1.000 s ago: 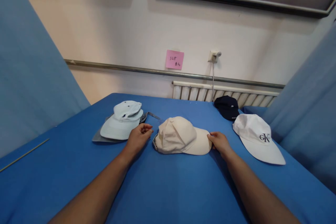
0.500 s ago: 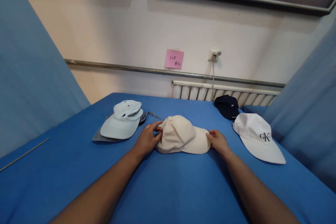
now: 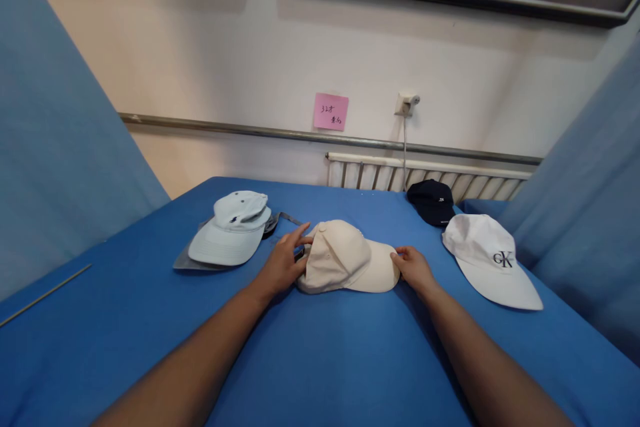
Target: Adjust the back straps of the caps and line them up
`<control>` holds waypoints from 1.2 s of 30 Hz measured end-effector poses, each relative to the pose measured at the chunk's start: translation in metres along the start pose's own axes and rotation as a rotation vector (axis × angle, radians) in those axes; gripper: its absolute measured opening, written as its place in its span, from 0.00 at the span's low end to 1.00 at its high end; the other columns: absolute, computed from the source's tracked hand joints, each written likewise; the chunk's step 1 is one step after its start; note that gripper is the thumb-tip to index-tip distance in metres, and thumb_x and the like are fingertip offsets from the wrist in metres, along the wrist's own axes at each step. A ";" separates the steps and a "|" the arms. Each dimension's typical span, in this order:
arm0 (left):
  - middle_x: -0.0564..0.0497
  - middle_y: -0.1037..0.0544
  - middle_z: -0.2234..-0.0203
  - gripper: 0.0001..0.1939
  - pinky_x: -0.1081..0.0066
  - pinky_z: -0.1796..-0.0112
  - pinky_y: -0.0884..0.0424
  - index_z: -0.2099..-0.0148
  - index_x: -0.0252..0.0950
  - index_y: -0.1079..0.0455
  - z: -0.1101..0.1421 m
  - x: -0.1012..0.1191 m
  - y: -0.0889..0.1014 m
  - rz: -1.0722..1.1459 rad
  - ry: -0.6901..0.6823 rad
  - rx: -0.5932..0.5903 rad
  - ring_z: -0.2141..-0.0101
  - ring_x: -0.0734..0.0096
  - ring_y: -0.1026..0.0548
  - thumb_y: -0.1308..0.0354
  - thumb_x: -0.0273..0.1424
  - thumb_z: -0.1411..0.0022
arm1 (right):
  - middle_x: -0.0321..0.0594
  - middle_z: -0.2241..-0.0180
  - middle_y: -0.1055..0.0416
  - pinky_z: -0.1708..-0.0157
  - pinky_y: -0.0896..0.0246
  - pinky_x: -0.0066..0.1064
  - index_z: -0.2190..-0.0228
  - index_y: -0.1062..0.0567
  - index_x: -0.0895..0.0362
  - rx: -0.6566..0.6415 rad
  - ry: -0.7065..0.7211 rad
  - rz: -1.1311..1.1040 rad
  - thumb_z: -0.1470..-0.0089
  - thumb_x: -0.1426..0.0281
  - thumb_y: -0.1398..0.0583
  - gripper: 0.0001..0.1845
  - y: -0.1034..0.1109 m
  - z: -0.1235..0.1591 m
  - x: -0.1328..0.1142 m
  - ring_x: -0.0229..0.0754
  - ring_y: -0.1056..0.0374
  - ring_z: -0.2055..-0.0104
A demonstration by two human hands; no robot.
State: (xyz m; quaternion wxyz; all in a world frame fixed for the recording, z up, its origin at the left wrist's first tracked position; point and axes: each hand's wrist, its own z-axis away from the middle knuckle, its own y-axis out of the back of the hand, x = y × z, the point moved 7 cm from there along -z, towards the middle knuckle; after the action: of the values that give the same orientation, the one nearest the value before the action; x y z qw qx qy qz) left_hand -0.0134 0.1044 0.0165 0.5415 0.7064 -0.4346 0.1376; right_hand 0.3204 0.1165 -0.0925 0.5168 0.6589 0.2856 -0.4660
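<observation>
A beige baseball cap lies on the blue-covered table, its brim pointing right. At the cap's back edge, my left hand has its thumb and some fingers closed on the rim near the strap, while one finger is raised away. Some of those fingertips are hidden by the crown. My right hand pinches the tip of the brim between thumb and fingers. Left of my left hand, a pale blue cap rests over a grey cap, which is mostly covered.
A white cap with dark letters lies at the right, and a black cap sits behind it. A thin stick is at the left. Blue curtains hang on both sides. Behind the table are a radiator and a rail.
Fingers of my left hand have lifted and spread a little at the back of the beige cap. My right hand keeps its pinch on the brim. The view has shifted slightly.
</observation>
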 end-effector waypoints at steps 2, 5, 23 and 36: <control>0.44 0.19 0.56 0.36 0.59 0.46 0.37 0.34 0.35 0.42 -0.002 -0.001 -0.003 0.007 0.015 0.025 0.49 0.54 0.28 0.40 0.33 0.44 | 0.41 0.73 0.26 0.73 0.39 0.30 0.64 0.26 0.60 0.019 0.010 0.026 0.50 0.65 0.39 0.12 0.003 0.001 -0.004 0.42 0.31 0.73; 0.44 0.19 0.60 0.33 0.59 0.48 0.36 0.36 0.33 0.40 -0.004 -0.003 -0.005 -0.040 0.027 0.052 0.51 0.54 0.26 0.42 0.33 0.43 | 0.48 0.61 0.25 0.61 0.36 0.34 0.59 0.26 0.59 0.100 0.099 0.107 0.51 0.66 0.38 0.16 0.009 0.008 -0.020 0.45 0.29 0.63; 0.46 0.19 0.72 0.36 0.62 0.56 0.32 0.44 0.28 0.32 -0.006 -0.060 -0.003 0.369 0.556 0.184 0.61 0.53 0.23 0.30 0.29 0.57 | 0.49 0.55 0.30 0.48 0.41 0.38 0.59 0.26 0.59 0.115 0.234 0.256 0.49 0.67 0.41 0.15 -0.009 0.019 -0.032 0.49 0.32 0.51; 0.41 0.20 0.72 0.06 0.65 0.65 0.24 0.65 0.28 0.26 0.009 -0.069 -0.007 1.143 0.776 0.070 0.71 0.63 0.22 0.44 0.23 0.41 | 0.46 0.63 0.24 0.61 0.34 0.32 0.64 0.26 0.59 0.117 -0.058 -0.147 0.59 0.71 0.34 0.16 -0.005 0.011 -0.011 0.46 0.28 0.61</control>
State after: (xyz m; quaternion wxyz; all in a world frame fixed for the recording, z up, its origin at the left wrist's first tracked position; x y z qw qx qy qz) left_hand -0.0513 0.1289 -0.0370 0.4774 0.2834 -0.5089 0.6579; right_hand 0.3083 0.1090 -0.0850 0.4499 0.6516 0.2903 -0.5373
